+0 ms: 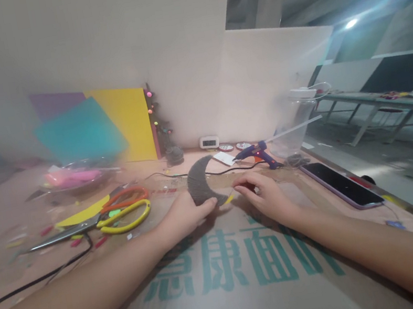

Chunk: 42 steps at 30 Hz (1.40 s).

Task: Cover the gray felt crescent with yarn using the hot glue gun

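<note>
A dark grey crescent shape [198,181] stands tilted over the table, its lower part pinched between the thumb and fingers of my left hand [188,212]. Just right of the crescent's lower tip, my right hand [264,195] has thumb and fingertips pressed together; what they hold, if anything, is too small to make out. A small yellow piece [230,199] shows between the two hands, close to the crescent's tip. Beneath both hands lies a sheet with large green characters [225,260].
Scissors with orange and yellow handles [125,216] lie at left, near a bowl of pink items [75,177]. A blue glue gun [258,152], a small white clock [209,142] and ribbon rolls are behind my hands. A phone [342,184] lies at right.
</note>
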Each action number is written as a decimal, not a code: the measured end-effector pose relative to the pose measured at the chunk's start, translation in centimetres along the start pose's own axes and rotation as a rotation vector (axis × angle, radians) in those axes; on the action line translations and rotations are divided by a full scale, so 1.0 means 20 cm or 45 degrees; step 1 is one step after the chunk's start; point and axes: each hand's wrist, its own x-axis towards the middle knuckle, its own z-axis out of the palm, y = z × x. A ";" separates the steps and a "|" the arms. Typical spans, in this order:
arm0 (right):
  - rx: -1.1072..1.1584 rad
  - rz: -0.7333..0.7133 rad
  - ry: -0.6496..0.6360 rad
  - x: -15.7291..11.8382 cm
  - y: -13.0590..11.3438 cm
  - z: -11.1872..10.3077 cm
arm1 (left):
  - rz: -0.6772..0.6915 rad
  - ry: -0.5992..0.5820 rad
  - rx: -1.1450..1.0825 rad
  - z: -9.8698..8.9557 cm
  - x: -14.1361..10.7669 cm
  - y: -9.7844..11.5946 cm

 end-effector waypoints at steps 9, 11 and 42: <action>0.032 0.032 -0.046 0.00 0.00 0.00 | 0.005 -0.131 -0.042 0.00 0.00 -0.04; 0.046 0.025 -0.046 0.01 -0.01 0.00 | 0.015 -0.137 -0.063 0.00 0.00 -0.05; 0.079 0.085 0.201 0.01 0.02 -0.02 | -0.204 -0.046 -0.309 0.00 0.03 -0.04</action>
